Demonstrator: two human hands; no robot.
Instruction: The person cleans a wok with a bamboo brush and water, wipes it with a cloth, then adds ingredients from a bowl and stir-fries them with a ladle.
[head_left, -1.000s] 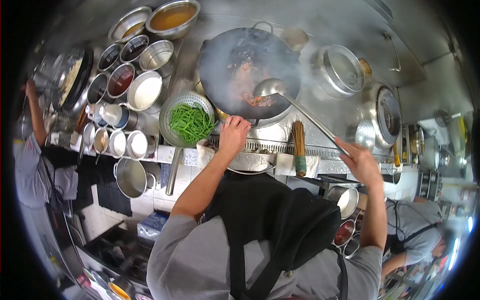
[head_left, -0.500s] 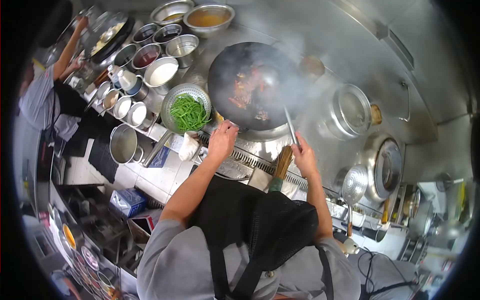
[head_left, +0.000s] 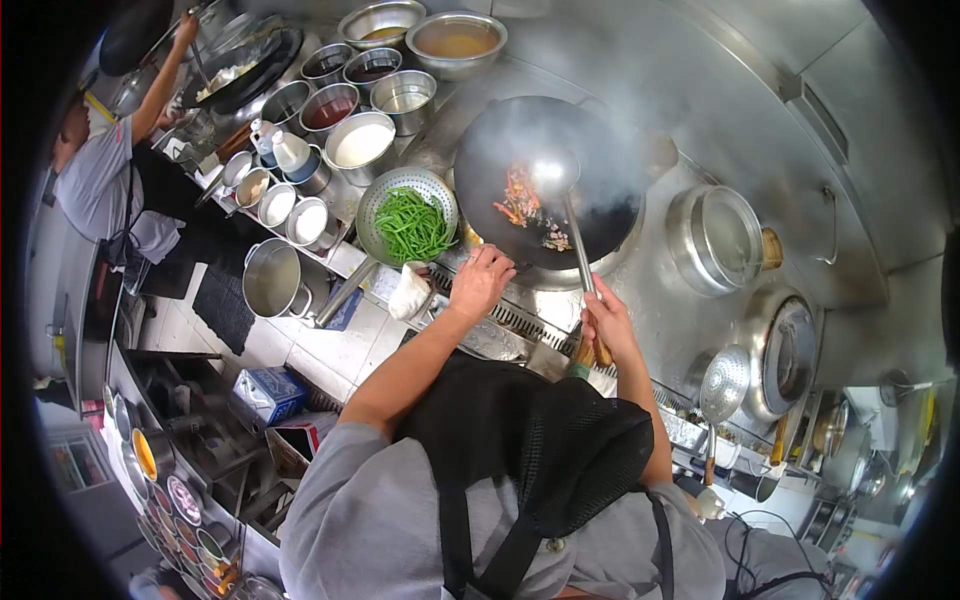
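Observation:
My right hand (head_left: 608, 320) is closed round the handle of a long metal ladle (head_left: 577, 232). The ladle's bowl lies in a dark, steaming wok (head_left: 610, 225), beside chopped reddish and pale pieces of food (head_left: 519, 197). At the wok's near left edge, my left hand (head_left: 482, 280) has its fingers curled on the rim; the exact hold is partly hidden. Left of the wok, green beans (head_left: 412, 224) fill a perforated strainer (head_left: 368, 215) with a long handle. A white cloth (head_left: 409, 292) lies just left of my left hand. Below my right hand shows part of a brush (head_left: 584, 356).
Metal pots of sauces and white seasoning (head_left: 361, 142) stand at the back left. A lidded pot (head_left: 725, 230) and a perforated skimmer (head_left: 724, 382) are on the right. A tall pot (head_left: 275, 278) sits near the counter's edge. Another person (head_left: 100, 190) works at the far left.
The ladle's bowl has come into clearer sight in the wok, and its handle is more upright. The food has gathered into smaller heaps. The whole view has shifted slightly.

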